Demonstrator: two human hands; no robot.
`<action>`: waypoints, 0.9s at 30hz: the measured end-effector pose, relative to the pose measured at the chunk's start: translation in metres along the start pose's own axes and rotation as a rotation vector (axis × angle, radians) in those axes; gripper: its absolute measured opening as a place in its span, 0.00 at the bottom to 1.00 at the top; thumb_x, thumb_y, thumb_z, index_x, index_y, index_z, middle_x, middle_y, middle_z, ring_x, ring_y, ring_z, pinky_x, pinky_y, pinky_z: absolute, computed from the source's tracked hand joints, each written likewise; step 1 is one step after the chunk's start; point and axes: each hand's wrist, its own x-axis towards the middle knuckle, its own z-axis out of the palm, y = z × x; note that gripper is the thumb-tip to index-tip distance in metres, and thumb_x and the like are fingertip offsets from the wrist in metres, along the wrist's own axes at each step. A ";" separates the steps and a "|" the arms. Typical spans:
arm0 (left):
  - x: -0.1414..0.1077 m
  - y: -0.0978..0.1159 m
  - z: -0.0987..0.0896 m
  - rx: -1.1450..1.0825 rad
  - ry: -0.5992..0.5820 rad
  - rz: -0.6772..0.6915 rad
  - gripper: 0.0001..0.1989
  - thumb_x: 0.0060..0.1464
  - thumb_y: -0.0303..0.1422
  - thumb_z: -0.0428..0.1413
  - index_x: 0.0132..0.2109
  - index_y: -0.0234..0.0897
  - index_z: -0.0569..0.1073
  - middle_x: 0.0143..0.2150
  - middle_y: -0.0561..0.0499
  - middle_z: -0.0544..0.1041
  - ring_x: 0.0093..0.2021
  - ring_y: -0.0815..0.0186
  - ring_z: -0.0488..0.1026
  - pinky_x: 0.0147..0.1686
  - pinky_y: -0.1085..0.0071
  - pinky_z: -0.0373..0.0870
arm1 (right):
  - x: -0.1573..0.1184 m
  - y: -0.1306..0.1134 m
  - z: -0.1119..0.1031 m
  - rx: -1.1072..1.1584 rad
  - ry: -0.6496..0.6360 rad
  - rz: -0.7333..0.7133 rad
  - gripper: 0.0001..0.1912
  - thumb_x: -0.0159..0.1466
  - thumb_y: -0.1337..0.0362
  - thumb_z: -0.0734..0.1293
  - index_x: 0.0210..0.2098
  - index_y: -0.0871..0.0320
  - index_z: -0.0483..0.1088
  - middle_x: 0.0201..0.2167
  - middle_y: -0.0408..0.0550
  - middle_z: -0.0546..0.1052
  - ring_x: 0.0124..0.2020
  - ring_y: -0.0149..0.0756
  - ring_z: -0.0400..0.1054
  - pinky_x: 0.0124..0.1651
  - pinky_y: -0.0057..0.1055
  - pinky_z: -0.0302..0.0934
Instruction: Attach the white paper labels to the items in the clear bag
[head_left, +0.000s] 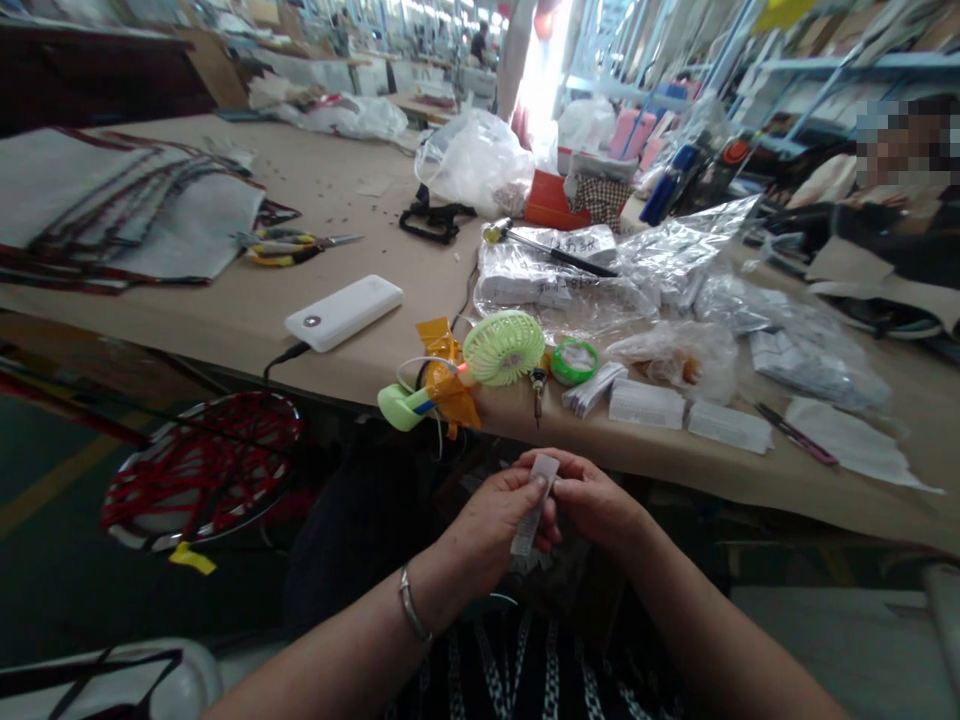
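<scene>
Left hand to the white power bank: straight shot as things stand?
Probably not straight: the light-green handheld fan sits between the left hand and the white power bank, and that hand is holding a white strip. Going around the fan looks feasible.

Strip, lower centre: I read it over the feed as thin, matt paper. Fan, mid-frame: smooth plastic; tape against it, glossy film. Power bank, left of centre: smooth plastic, slight sheen. Bag, upper centre: crinkled clear plastic. Table top: matt, paper-like, to my eye. Bracelet, lower centre: polished metal. Wrapper, upper right: shiny, wrinkled plastic.
</scene>
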 end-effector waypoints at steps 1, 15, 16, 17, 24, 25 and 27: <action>-0.001 0.001 0.000 0.002 -0.036 -0.023 0.16 0.54 0.39 0.50 0.24 0.31 0.66 0.19 0.52 0.67 0.19 0.73 0.64 0.21 0.76 0.60 | 0.000 -0.001 -0.003 0.018 -0.070 0.036 0.25 0.53 0.56 0.69 0.48 0.60 0.65 0.19 0.40 0.71 0.17 0.31 0.65 0.24 0.28 0.63; -0.003 -0.003 0.002 0.030 -0.073 -0.138 0.12 0.49 0.39 0.55 0.30 0.32 0.68 0.21 0.53 0.69 0.18 0.73 0.66 0.19 0.76 0.61 | 0.001 -0.002 -0.013 0.059 -0.106 0.063 0.18 0.46 0.56 0.73 0.34 0.60 0.71 0.44 0.53 0.72 0.35 0.36 0.70 0.35 0.30 0.65; -0.003 -0.002 0.002 0.034 -0.060 -0.135 0.12 0.49 0.38 0.55 0.30 0.32 0.68 0.20 0.53 0.69 0.17 0.73 0.66 0.19 0.77 0.60 | 0.000 -0.002 -0.013 0.048 -0.100 0.069 0.20 0.47 0.56 0.72 0.36 0.60 0.70 0.43 0.52 0.72 0.34 0.36 0.70 0.34 0.30 0.65; -0.003 -0.002 0.003 0.036 -0.050 -0.131 0.12 0.49 0.38 0.55 0.30 0.32 0.68 0.20 0.53 0.69 0.17 0.73 0.65 0.19 0.77 0.59 | -0.001 -0.002 -0.013 0.039 -0.089 0.071 0.21 0.47 0.56 0.72 0.39 0.59 0.70 0.42 0.52 0.73 0.33 0.35 0.70 0.34 0.30 0.64; 0.000 -0.002 0.001 0.029 0.020 -0.035 0.12 0.49 0.40 0.54 0.30 0.33 0.68 0.19 0.54 0.67 0.18 0.73 0.64 0.21 0.75 0.59 | -0.007 -0.004 -0.001 -0.169 0.289 -0.119 0.12 0.54 0.60 0.69 0.37 0.58 0.69 0.32 0.43 0.74 0.28 0.27 0.66 0.33 0.23 0.61; 0.000 -0.002 0.001 0.040 0.035 -0.016 0.12 0.49 0.40 0.54 0.29 0.33 0.68 0.19 0.54 0.67 0.18 0.73 0.64 0.21 0.75 0.59 | -0.007 -0.005 0.002 -0.222 0.333 -0.136 0.10 0.55 0.60 0.68 0.34 0.59 0.69 0.28 0.42 0.72 0.26 0.26 0.65 0.31 0.23 0.60; 0.000 -0.002 0.001 0.065 0.062 0.013 0.12 0.49 0.39 0.53 0.28 0.33 0.68 0.18 0.54 0.67 0.17 0.73 0.63 0.20 0.75 0.58 | -0.008 -0.007 0.008 -0.301 0.394 -0.161 0.10 0.55 0.59 0.68 0.30 0.59 0.68 0.24 0.40 0.70 0.24 0.26 0.63 0.29 0.22 0.58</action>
